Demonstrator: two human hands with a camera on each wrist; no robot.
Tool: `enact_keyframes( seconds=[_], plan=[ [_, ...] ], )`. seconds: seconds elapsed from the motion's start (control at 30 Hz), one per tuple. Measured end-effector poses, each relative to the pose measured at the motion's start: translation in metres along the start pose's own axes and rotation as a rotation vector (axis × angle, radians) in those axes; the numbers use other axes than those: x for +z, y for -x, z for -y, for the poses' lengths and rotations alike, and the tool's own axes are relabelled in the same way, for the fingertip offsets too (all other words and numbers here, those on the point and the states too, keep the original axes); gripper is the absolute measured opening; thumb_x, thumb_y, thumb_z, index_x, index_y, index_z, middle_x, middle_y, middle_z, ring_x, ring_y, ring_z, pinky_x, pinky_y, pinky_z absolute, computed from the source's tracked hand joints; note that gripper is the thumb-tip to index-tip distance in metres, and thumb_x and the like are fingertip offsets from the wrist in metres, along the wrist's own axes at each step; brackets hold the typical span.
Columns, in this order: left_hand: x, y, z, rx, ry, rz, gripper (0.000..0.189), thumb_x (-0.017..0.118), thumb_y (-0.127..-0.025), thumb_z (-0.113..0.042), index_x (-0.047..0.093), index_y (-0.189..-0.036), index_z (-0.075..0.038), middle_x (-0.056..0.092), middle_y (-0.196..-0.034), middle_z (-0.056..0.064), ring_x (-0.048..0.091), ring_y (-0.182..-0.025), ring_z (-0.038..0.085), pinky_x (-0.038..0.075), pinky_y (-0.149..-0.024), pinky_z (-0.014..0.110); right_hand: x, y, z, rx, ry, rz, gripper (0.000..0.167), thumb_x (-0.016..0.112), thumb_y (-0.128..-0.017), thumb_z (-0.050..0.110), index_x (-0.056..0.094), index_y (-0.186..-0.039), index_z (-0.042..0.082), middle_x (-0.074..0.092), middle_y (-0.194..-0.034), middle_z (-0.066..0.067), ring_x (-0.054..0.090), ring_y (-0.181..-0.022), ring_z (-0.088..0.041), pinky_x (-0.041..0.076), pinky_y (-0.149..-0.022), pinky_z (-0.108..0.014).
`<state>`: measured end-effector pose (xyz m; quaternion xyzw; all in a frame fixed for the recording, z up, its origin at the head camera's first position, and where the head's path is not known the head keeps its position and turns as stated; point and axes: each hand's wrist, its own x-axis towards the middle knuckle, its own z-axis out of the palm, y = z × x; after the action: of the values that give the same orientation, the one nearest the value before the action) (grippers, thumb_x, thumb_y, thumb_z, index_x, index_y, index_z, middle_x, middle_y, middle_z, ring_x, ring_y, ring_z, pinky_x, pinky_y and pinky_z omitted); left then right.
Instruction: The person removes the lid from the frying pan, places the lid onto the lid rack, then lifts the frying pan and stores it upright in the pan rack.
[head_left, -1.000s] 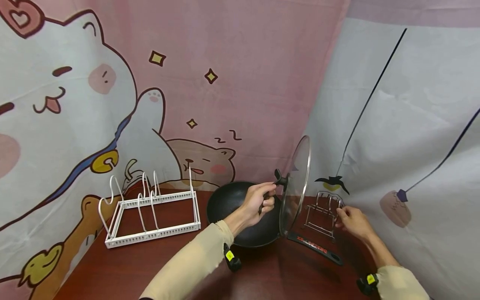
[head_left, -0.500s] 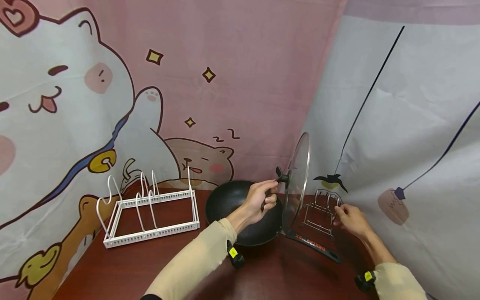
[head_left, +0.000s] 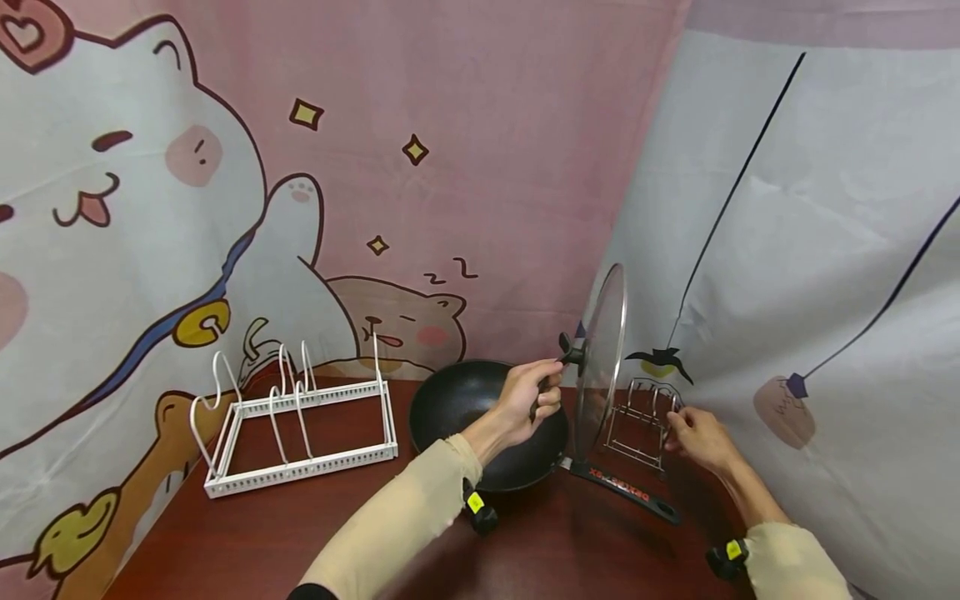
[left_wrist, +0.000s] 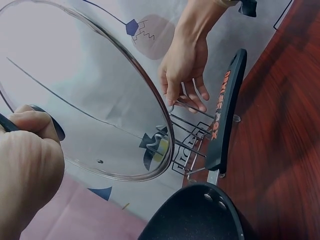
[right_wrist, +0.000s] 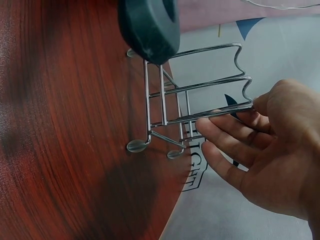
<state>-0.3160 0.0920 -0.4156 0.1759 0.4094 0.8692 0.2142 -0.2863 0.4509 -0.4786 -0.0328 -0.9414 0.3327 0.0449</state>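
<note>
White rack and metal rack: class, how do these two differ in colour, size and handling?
The white rack is white; the metal rack is shiny silver.
The white rack looks longer and larger than the metal rack in the head view.
The right hand holds the metal rack; neither hand touches the white rack.
Both have upright bars rising from a frame.

Since 1 s ago: left hand [head_left: 525, 396] and glass lid [head_left: 604, 367] shifted right, off the pan [head_left: 468, 408] side, nearer the wire rack [right_wrist: 200, 87]. Metal neck [head_left: 566, 463] of the pan, covered then by the lid's lower edge, now shows clear.
</note>
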Motion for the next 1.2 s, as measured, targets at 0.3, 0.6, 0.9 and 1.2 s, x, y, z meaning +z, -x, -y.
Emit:
enact_keyframes(
  seconds=[0.3, 0.6, 0.9, 1.2],
  plan=[
    [0.007, -0.006, 0.008, -0.007, -0.024, 0.008, 0.017, 0.056, -0.115, -0.013, 0.056, -0.097, -0.013, 0.045, -0.083, -0.008, 0.034, -0.049, -0.002, 0.03, -0.043, 0.013, 0.0, 0.002, 0.002, -0.007, -0.026, 0.011, 0.037, 0.046, -0.122, 0.02, 0.062, -0.1, -0.005, 0.08, -0.091, -0.022, 0.079, -0.079, -0.025, 0.06, -0.063, -0.029],
    [0.014, -0.008, 0.013, -0.02, -0.025, 0.059, 0.021, 0.054, -0.116, -0.014, 0.053, -0.094, -0.014, 0.045, -0.084, -0.009, 0.034, -0.049, -0.001, 0.03, -0.045, 0.014, -0.001, 0.002, 0.003, -0.001, -0.034, 0.014, 0.036, 0.046, -0.122, 0.02, 0.062, -0.101, -0.006, 0.08, -0.091, -0.022, 0.079, -0.079, -0.025, 0.061, -0.063, -0.03],
    [0.019, -0.014, 0.017, -0.031, -0.026, 0.108, 0.026, 0.054, -0.116, -0.014, 0.052, -0.091, -0.014, 0.046, -0.085, -0.008, 0.034, -0.051, 0.0, 0.03, -0.045, 0.014, 0.0, 0.0, 0.001, -0.002, -0.042, 0.016, 0.036, 0.046, -0.121, 0.019, 0.06, -0.1, -0.007, 0.08, -0.091, -0.024, 0.079, -0.078, -0.023, 0.061, -0.064, -0.031],
    [0.028, -0.023, 0.019, -0.036, -0.023, 0.128, 0.027, 0.054, -0.116, -0.015, 0.053, -0.089, -0.013, 0.047, -0.084, -0.007, 0.034, -0.051, 0.001, 0.03, -0.045, 0.014, 0.0, 0.001, -0.001, -0.001, -0.036, 0.014, 0.036, 0.045, -0.122, 0.02, 0.06, -0.102, -0.007, 0.08, -0.093, -0.025, 0.08, -0.08, -0.025, 0.06, -0.065, -0.031]
  ],
)
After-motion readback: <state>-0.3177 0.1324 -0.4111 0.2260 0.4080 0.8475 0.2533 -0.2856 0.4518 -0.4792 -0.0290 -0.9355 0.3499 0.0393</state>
